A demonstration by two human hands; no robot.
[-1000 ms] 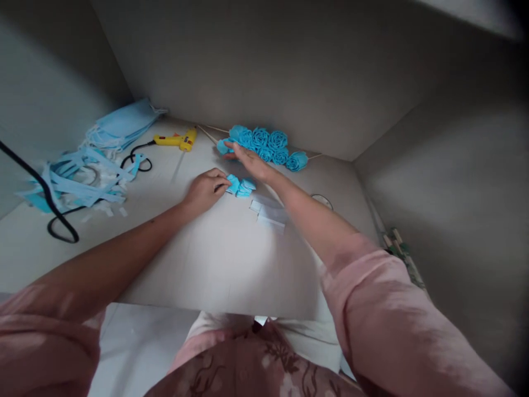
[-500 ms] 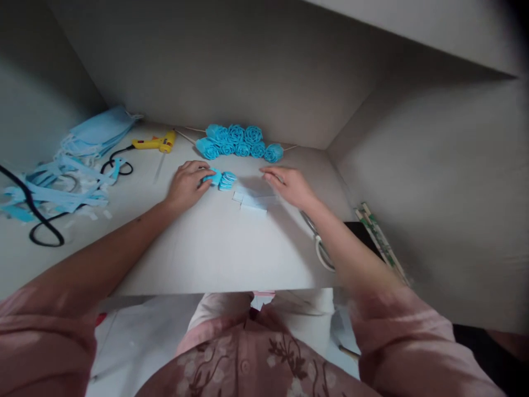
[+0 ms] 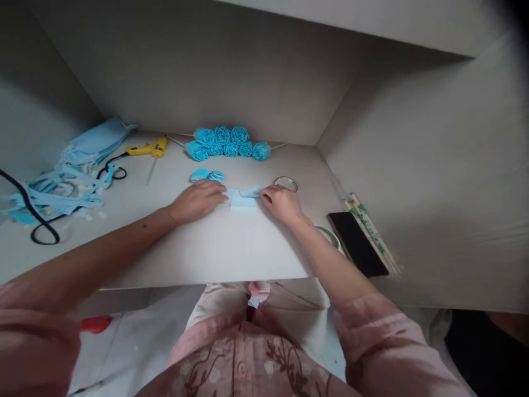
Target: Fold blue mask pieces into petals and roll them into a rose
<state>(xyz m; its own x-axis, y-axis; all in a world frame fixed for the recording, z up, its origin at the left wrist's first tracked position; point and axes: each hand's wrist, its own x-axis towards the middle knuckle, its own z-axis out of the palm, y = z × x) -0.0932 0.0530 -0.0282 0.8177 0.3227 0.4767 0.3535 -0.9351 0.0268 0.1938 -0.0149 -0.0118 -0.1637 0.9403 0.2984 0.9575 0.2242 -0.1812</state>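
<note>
Small light-blue fabric pieces [image 3: 243,203] lie flat on the table between my hands. My left hand [image 3: 198,202] rests palm down at their left side, fingers stretched out, the tips touching the edge. My right hand [image 3: 283,203] pinches the right end of a blue strip [image 3: 249,194] lying over the other pieces. Just beyond my left hand sit small stacks of cut blue pieces [image 3: 199,175]. Farther back is a row of blue fabric roses [image 3: 230,150] on thin sticks.
A yellow glue gun [image 3: 146,149] with a black cord lies left, near stacked face masks [image 3: 97,140] and a heap of strips [image 3: 61,190]. On the right are a metal-rimmed ring [image 3: 285,183], a white ring [image 3: 329,237] partly under my forearm, a black phone [image 3: 357,243] and wrapped chopsticks [image 3: 372,231].
My left hand has left the stacked pieces and moved right to the light-blue pieces. My right hand has come lower and now pinches a strip. The view has shifted slightly.
</note>
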